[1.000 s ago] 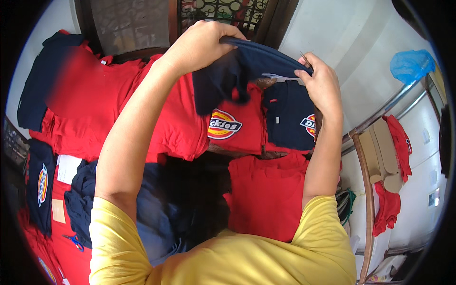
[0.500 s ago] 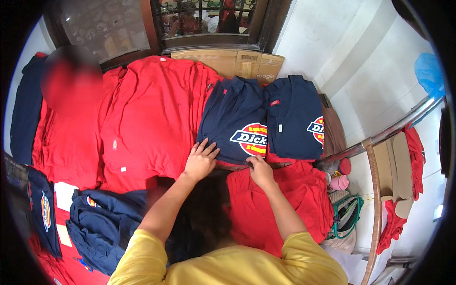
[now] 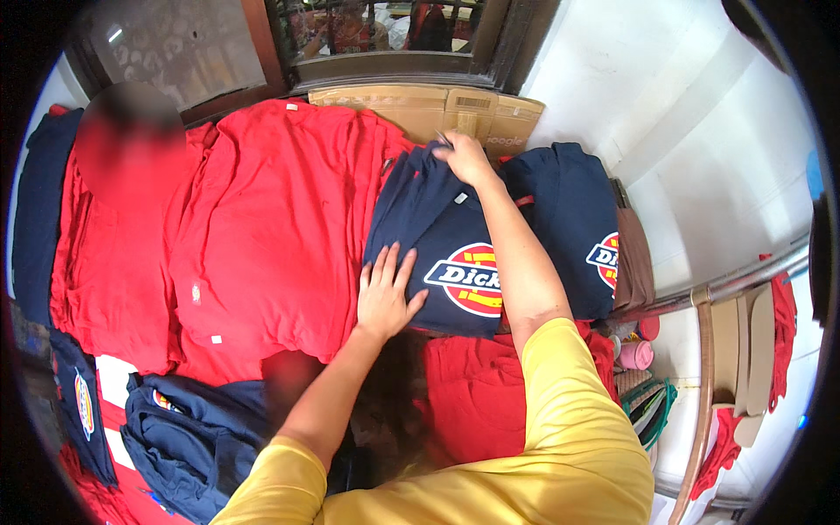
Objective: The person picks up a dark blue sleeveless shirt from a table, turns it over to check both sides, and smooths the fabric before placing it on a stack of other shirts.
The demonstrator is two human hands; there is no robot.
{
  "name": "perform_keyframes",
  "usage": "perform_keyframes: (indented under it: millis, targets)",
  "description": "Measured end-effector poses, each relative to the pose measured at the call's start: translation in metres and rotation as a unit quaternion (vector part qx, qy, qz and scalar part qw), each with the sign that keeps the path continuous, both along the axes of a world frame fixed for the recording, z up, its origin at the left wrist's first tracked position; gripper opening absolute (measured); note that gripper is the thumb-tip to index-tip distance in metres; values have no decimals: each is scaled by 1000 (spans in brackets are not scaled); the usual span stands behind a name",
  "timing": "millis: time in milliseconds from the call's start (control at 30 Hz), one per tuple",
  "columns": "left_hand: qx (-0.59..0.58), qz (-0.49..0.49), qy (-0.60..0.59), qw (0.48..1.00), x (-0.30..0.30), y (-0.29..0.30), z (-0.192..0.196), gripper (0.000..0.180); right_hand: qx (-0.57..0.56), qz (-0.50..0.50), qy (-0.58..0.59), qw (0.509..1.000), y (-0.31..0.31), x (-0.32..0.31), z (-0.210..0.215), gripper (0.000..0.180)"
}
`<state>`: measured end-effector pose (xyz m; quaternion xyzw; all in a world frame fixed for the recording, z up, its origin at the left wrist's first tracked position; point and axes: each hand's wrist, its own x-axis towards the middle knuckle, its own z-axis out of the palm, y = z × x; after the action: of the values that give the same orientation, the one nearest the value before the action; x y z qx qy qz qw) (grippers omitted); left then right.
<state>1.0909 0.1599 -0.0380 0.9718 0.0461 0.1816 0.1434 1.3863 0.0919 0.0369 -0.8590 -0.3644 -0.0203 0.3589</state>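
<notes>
A folded navy T-shirt (image 3: 424,227) with a red, yellow and white printed badge lies in front of me. My left hand (image 3: 385,293) rests flat on its lower left part, fingers spread. At the shirt's far edge, my right hand (image 3: 464,159) is closed around a small dark, pointed tool (image 3: 444,139), whose kind I cannot make out. My right forearm covers part of the badge and the shirt's right side. Another folded navy T-shirt (image 3: 564,206) with a similar badge lies to the right, partly behind that arm.
Red shirts (image 3: 262,227) are heaped on the left. A cardboard box (image 3: 402,101) stands behind, below a dark-framed window. More navy clothing (image 3: 188,437) lies at lower left, and red cloth (image 3: 472,394) nearer me. A metal rail (image 3: 674,302) runs along the right wall.
My right hand has moved from the shirt's near edge up to its far edge. My left hand stays on the shirt, its fingers now more spread.
</notes>
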Motion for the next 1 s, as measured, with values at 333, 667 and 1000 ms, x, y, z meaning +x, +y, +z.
perform_keyframes:
  millis: [333, 667, 1000]
  targets:
    - [-96, 81, -8, 992, -1, -8, -34, 86, -150, -4, -126, 981, 96, -6, -85, 46]
    - [-65, -19, -122, 990, 57, 4, 13, 63, -48, -178, -98, 978, -28, -99, -30, 24]
    - [-1, -33, 14, 999, 68, 35, -25, 65, -71, -233, -116, 963, -32, -127, -95, 36]
